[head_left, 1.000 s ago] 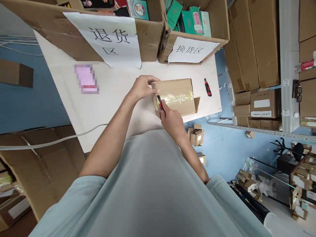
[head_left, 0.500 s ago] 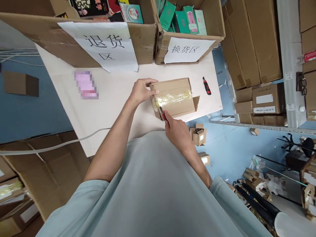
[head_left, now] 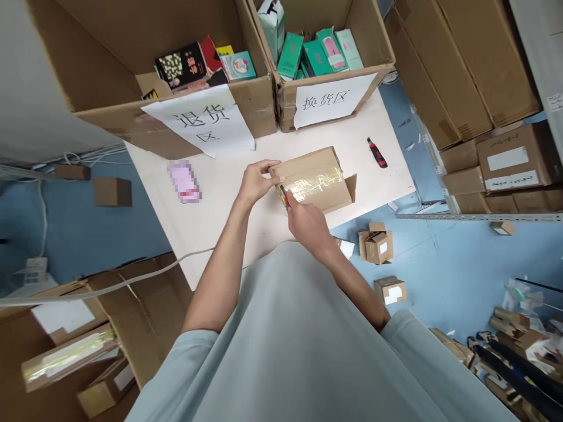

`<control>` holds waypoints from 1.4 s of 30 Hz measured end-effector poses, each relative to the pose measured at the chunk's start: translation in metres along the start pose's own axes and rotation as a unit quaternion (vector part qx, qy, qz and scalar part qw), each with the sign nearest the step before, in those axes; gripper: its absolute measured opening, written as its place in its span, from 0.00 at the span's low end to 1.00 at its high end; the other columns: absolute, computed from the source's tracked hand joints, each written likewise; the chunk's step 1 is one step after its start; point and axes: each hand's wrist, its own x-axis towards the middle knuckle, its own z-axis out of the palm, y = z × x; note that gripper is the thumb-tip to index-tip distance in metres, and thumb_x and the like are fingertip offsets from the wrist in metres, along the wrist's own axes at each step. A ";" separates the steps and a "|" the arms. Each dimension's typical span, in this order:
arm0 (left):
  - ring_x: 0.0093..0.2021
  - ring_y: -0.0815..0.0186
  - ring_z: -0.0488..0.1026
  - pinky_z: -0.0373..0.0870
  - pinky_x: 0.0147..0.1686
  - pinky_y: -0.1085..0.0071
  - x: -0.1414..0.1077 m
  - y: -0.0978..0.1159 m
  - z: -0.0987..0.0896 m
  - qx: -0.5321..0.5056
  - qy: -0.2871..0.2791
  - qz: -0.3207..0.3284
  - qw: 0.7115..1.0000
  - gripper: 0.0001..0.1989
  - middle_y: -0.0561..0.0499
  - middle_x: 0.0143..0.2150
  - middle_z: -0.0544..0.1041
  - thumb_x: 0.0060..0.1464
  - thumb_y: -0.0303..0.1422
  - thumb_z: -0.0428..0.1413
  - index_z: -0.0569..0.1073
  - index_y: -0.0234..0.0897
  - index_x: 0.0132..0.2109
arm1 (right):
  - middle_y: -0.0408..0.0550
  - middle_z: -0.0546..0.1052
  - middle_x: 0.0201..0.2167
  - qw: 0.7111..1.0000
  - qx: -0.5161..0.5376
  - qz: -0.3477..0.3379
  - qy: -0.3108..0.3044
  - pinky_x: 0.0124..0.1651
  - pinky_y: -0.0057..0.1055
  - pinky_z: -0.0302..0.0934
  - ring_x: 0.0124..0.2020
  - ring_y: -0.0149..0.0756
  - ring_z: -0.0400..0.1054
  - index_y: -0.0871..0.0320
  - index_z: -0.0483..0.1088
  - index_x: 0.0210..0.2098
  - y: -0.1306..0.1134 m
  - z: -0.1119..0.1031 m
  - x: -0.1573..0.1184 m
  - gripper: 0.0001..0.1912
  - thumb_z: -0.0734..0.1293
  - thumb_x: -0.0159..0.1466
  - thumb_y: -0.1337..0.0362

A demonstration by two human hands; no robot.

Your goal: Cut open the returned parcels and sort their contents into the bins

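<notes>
A small cardboard box [head_left: 314, 164] lies on the white table, with shiny clear tape along its top and a flap sticking out at its right end. My left hand [head_left: 258, 181] grips the far left corner of this box, thumb on top. In my right hand [head_left: 310, 225] is a red and black utility knife [head_left: 287, 198], mostly covered by the fingers. Its front end is at the box's left end, close to my left thumb; how deep the blade sits I cannot tell. A second red and black utility knife [head_left: 377, 153] rests on the table to the right.
Two large open cartons stand at the back: a left carton [head_left: 259, 108] with mixed packages, a right carton [head_left: 288, 105] with green boxes. A blurred pink item [head_left: 183, 181] lies left on the table [head_left: 220, 217]. A grey cable [head_left: 167, 266] crosses the left edge.
The knife in my right hand has moved along the box's left end, away from my body and closer to my left thumb. My left hand keeps its grip. The whole view has shifted.
</notes>
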 end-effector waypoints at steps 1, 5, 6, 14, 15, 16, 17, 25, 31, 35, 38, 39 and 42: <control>0.54 0.50 0.82 0.76 0.63 0.54 0.000 0.000 0.000 -0.001 0.001 -0.001 1.000 0.27 0.43 0.53 0.87 0.39 0.41 0.75 0.87 0.36 0.48 | 0.63 0.85 0.53 1.000 0.001 0.000 -0.004 0.57 0.41 0.72 0.56 0.52 0.81 0.64 0.48 0.83 0.000 0.000 -0.004 0.34 0.51 0.79 0.70; 0.56 0.49 0.82 0.75 0.64 0.54 -0.003 -0.002 0.000 -0.004 0.006 0.000 1.000 0.31 0.42 0.56 0.87 0.39 0.45 0.75 0.86 0.35 0.51 | 0.65 0.85 0.50 0.999 -0.002 -0.001 -0.040 0.53 0.42 0.74 0.53 0.53 0.82 0.66 0.51 0.81 0.001 0.004 -0.027 0.35 0.55 0.76 0.74; 0.57 0.49 0.82 0.75 0.65 0.53 -0.003 -0.002 0.001 -0.004 0.006 0.001 1.000 0.33 0.41 0.56 0.86 0.39 0.46 0.75 0.86 0.35 0.51 | 0.65 0.85 0.49 0.999 -0.004 -0.001 -0.049 0.52 0.42 0.74 0.52 0.53 0.83 0.67 0.51 0.81 0.002 0.004 -0.031 0.36 0.55 0.75 0.75; 0.59 0.48 0.82 0.73 0.68 0.50 -0.005 0.002 0.004 0.012 0.006 0.006 1.000 0.36 0.39 0.59 0.85 0.41 0.51 0.75 0.84 0.36 0.55 | 0.63 0.85 0.48 0.999 -0.003 -0.001 -0.047 0.53 0.42 0.74 0.52 0.52 0.83 0.63 0.52 0.82 0.009 -0.005 -0.042 0.37 0.56 0.75 0.75; 0.60 0.48 0.82 0.73 0.68 0.50 -0.005 0.002 0.004 0.013 0.004 0.003 1.000 0.36 0.39 0.59 0.85 0.41 0.51 0.75 0.84 0.36 0.55 | 0.63 0.85 0.48 0.999 -0.001 -0.003 -0.040 0.53 0.42 0.75 0.51 0.52 0.83 0.62 0.50 0.82 0.010 -0.008 -0.041 0.37 0.55 0.75 0.75; 0.60 0.47 0.82 0.73 0.68 0.50 -0.006 0.003 0.004 0.015 0.002 0.002 1.000 0.36 0.38 0.59 0.85 0.41 0.51 0.75 0.84 0.35 0.55 | 0.63 0.86 0.48 0.999 0.002 -0.006 -0.035 0.53 0.42 0.75 0.51 0.51 0.83 0.62 0.48 0.83 0.010 -0.010 -0.039 0.37 0.55 0.76 0.74; 0.60 0.47 0.81 0.74 0.68 0.50 -0.006 0.004 0.004 0.016 0.001 0.000 1.000 0.37 0.38 0.60 0.85 0.42 0.51 0.75 0.84 0.35 0.55 | 0.62 0.86 0.48 0.999 0.007 -0.011 -0.031 0.53 0.42 0.75 0.51 0.51 0.83 0.62 0.47 0.84 0.009 -0.011 -0.035 0.38 0.55 0.76 0.73; 0.62 0.47 0.81 0.74 0.68 0.51 -0.009 0.002 0.003 0.008 0.005 -0.008 1.000 0.39 0.36 0.61 0.83 0.43 0.51 0.75 0.83 0.33 0.58 | 0.63 0.86 0.51 0.999 0.030 -0.017 -0.017 0.58 0.39 0.74 0.55 0.48 0.82 0.67 0.45 0.84 0.000 0.002 0.000 0.40 0.55 0.75 0.76; 0.63 0.46 0.80 0.72 0.70 0.49 -0.011 0.006 0.004 0.009 0.006 -0.018 1.000 0.41 0.37 0.63 0.83 0.41 0.55 0.76 0.84 0.35 0.58 | 0.64 0.86 0.50 0.999 0.027 -0.020 -0.034 0.59 0.41 0.74 0.56 0.49 0.83 0.66 0.43 0.84 0.005 -0.001 -0.003 0.39 0.58 0.77 0.73; 0.63 0.46 0.80 0.72 0.70 0.49 -0.011 0.006 0.005 0.018 0.012 -0.012 1.000 0.40 0.37 0.62 0.83 0.42 0.55 0.76 0.84 0.35 0.58 | 0.64 0.86 0.50 0.998 0.022 -0.028 -0.044 0.56 0.39 0.76 0.54 0.48 0.84 0.68 0.45 0.84 0.005 -0.006 0.002 0.40 0.57 0.75 0.78; 0.63 0.46 0.80 0.72 0.70 0.49 -0.013 0.005 0.006 0.024 0.015 -0.013 1.000 0.39 0.38 0.62 0.84 0.43 0.54 0.76 0.84 0.36 0.57 | 0.64 0.87 0.49 0.997 0.008 -0.030 -0.066 0.54 0.38 0.76 0.52 0.47 0.84 0.70 0.43 0.84 0.004 -0.006 -0.005 0.43 0.58 0.72 0.80; 0.64 0.46 0.80 0.72 0.70 0.49 -0.014 0.005 0.006 0.025 0.017 -0.015 0.999 0.38 0.38 0.62 0.84 0.44 0.54 0.76 0.84 0.36 0.58 | 0.65 0.87 0.48 0.997 0.003 -0.033 -0.077 0.54 0.38 0.76 0.52 0.48 0.84 0.72 0.43 0.83 0.006 -0.005 -0.009 0.43 0.59 0.71 0.80; 0.64 0.45 0.80 0.72 0.71 0.48 -0.016 0.004 0.005 0.026 0.029 -0.022 0.999 0.40 0.38 0.63 0.83 0.44 0.56 0.75 0.84 0.37 0.59 | 0.69 0.86 0.48 0.992 -0.004 -0.060 -0.109 0.53 0.38 0.76 0.52 0.50 0.84 0.75 0.47 0.82 0.014 0.004 -0.023 0.43 0.60 0.70 0.79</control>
